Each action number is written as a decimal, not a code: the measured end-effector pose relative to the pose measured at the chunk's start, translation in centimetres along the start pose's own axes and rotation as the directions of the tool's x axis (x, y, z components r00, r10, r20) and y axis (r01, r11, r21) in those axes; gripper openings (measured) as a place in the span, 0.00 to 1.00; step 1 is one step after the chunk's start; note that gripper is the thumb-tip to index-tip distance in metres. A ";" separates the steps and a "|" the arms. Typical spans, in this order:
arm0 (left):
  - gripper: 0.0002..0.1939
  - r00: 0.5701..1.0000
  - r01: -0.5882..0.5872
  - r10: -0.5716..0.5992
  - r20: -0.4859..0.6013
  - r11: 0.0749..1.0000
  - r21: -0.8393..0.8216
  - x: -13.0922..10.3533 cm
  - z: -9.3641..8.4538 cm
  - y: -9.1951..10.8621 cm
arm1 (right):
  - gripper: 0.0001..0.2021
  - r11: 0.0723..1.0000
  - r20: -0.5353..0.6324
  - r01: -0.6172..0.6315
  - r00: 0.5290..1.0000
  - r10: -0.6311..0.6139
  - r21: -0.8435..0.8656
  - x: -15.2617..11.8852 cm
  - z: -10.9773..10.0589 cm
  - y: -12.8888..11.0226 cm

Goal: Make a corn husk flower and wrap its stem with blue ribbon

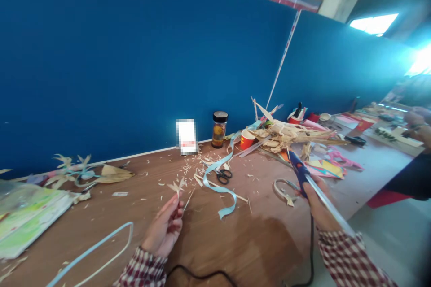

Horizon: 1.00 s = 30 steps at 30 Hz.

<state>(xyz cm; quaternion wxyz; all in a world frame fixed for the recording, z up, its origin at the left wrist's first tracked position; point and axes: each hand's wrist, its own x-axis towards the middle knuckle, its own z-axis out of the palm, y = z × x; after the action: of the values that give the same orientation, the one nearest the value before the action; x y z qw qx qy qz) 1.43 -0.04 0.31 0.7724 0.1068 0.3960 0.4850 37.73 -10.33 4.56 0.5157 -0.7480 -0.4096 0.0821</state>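
My left hand [164,228] pinches a small pale flower of dried husk strips [177,187] by its lower end, its petals pointing up. On the right, my right hand [318,204] is wrapped round a dark blue glue gun [299,168], with a long clear glue stick [332,210] running out of its back over the wrist. Close to that hand lies a pale ring-shaped piece [284,189]. Between the hands, a curling light blue ribbon [220,188] and black-handled scissors [224,176] lie among husk scraps.
A dark-lidded jar [219,130] stands by the blue partition [151,54]. Dried husks [286,134] are heaped beside a red paper cup [247,140]. Pink scissors [343,159] lie farther right. A black cord [205,274] crosses the table's front. Another person [417,157] is at the far right.
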 end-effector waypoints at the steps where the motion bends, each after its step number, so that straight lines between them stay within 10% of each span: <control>1: 0.12 1.000 0.005 -0.005 0.000 1.000 -0.002 0.0 0.0 0.0 | 0.17 0.981 0.068 -0.094 0.994 0.084 0.172 -0.4 0.7 -0.4; 4: 0.13 1.000 0.008 -0.009 -0.009 1.000 -0.015 -0.1 0.0 -0.1 | 0.13 0.844 0.283 -0.265 0.949 0.141 0.467 -2.0 3.3 -2.1; 11: 0.14 0.998 -0.011 0.007 -0.069 0.998 -0.056 0.1 -0.2 -0.1 | 0.12 0.665 0.671 -0.553 0.734 0.105 0.501 -6.2 8.6 -7.1; 16: 0.14 0.996 -0.007 0.001 -0.085 0.998 -0.068 -0.1 0.0 0.2 | 0.19 0.692 0.790 -0.541 0.608 -0.071 0.478 -8.2 11.7 -8.6; 30: 0.05 0.989 -0.131 0.134 -0.060 0.990 0.048 0.2 -0.4 0.1 | 0.27 0.815 0.837 -0.473 0.546 -0.027 0.334 -9.4 15.6 -9.2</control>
<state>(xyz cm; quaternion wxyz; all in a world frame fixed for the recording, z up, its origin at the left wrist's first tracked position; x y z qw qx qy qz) 1.12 0.10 -0.05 0.7231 0.1344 0.4226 0.5296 18.23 -4.66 2.34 0.4368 -0.5015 -0.4560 0.5914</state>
